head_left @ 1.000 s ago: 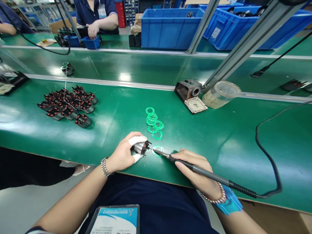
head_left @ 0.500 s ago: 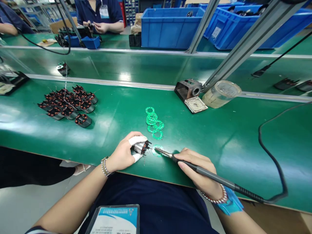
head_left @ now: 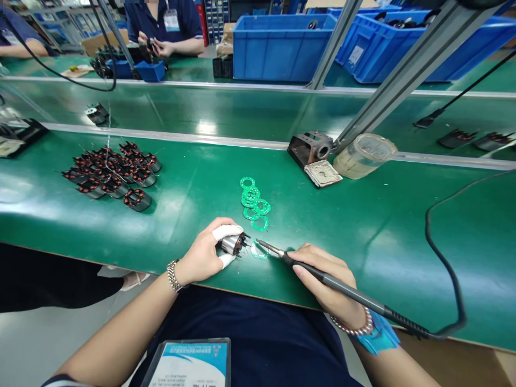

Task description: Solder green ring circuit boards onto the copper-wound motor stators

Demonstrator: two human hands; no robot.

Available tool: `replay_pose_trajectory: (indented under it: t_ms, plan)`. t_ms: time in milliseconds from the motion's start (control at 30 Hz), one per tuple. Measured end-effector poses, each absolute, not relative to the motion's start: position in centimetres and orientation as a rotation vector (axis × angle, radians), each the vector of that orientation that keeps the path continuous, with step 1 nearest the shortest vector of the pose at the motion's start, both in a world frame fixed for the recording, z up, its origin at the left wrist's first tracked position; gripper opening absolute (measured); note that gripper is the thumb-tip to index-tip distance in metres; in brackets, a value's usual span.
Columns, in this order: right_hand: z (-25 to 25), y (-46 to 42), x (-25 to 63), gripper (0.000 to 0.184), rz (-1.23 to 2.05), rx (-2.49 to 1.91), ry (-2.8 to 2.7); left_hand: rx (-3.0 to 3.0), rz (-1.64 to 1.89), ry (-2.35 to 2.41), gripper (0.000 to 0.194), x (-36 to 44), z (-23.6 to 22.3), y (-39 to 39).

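My left hand (head_left: 207, 250), with white covers on the thumb and a finger, is closed round a motor stator (head_left: 233, 244) lying on its side. Its wound end with black prongs and thin wires faces right. My right hand (head_left: 328, 277) grips a soldering iron (head_left: 346, 290) by its dark handle. The iron's tip is just right of the stator, over a ring-shaped green circuit board (head_left: 260, 256) that it partly covers. I cannot tell whether the tip touches the board. Farther up the bench lies a loose cluster of similar green ring boards (head_left: 250, 197).
Several stators (head_left: 108, 169) stand grouped at the left. A metal iron stand (head_left: 310, 148) with a pad and a cloudy plastic jar (head_left: 365, 156) sit at the back right. The iron's cord (head_left: 447, 258) loops at the right. Blue bins (head_left: 284, 51) and a co-worker (head_left: 165, 32) are beyond.
The soldering iron's tip has shifted slightly up and left over the ring board. Its cord has swung a little left. On the far strip, the stator at left has moved left, as have those at right.
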State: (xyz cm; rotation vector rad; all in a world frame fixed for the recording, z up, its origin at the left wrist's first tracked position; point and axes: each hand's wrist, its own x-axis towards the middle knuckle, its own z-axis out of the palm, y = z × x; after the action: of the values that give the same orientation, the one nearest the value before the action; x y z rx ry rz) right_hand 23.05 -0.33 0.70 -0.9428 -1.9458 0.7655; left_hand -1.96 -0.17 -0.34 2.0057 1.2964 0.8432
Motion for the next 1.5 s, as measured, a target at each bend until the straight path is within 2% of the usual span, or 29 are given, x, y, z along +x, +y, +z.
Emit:
replay_pose_trajectory:
  t_ms: [200,400,467,533,600,700,833,1067,1167,1267,1333,1500]
  plan:
    - [-0.6,-0.6,23.1,0.017,0.607,-0.974,-1.917,1.943,0.852,1.284,0.044,-2.1,-0.4,-0.1]
    - [-0.1,0.0,21.6,0.020,0.458,-0.754,-2.130,1.681,0.863,1.205,0.047,-1.7,-0.4,-0.3]
    - [0.3,-0.1,21.1,0.018,0.447,-0.854,-2.044,1.669,0.833,1.198,0.046,-1.2,-0.2,-0.6]
    - [0.7,-0.4,20.4,0.017,0.537,-1.020,-1.872,1.753,0.786,1.264,0.045,-0.6,-0.1,-1.0]
    - [1.1,-0.7,19.7,0.018,0.764,-1.092,-1.658,1.876,0.750,1.366,0.046,-0.1,-0.1,-1.4]
    - [1.4,-0.9,18.8,0.018,1.120,-0.991,-1.423,1.998,0.724,1.468,0.048,0.3,-0.4,-1.7]
    - [1.4,-0.9,18.7,0.034,1.272,-0.891,-1.433,2.017,0.704,1.513,0.047,0.6,-0.6,-1.9]
    - [0.6,-0.1,18.8,0.027,1.120,-0.981,-1.563,1.984,0.726,1.585,0.045,1.0,-0.5,-1.8]
    - [0.9,0.1,18.6,0.029,0.848,-1.066,-1.851,1.978,0.717,1.580,0.045,0.9,-0.5,-1.9]
    - [1.6,0.3,18.4,0.039,0.633,-0.999,-2.095,1.989,0.702,1.562,0.040,0.8,-0.6,-1.9]
    - [2.0,0.5,18.1,0.044,0.641,-0.904,-2.159,1.992,0.702,1.558,0.041,0.7,-0.6,-1.9]
    - [2.3,1.6,17.4,0.036,0.720,-0.815,-2.246,2.009,0.691,1.534,0.048,0.6,-0.6,-1.9]
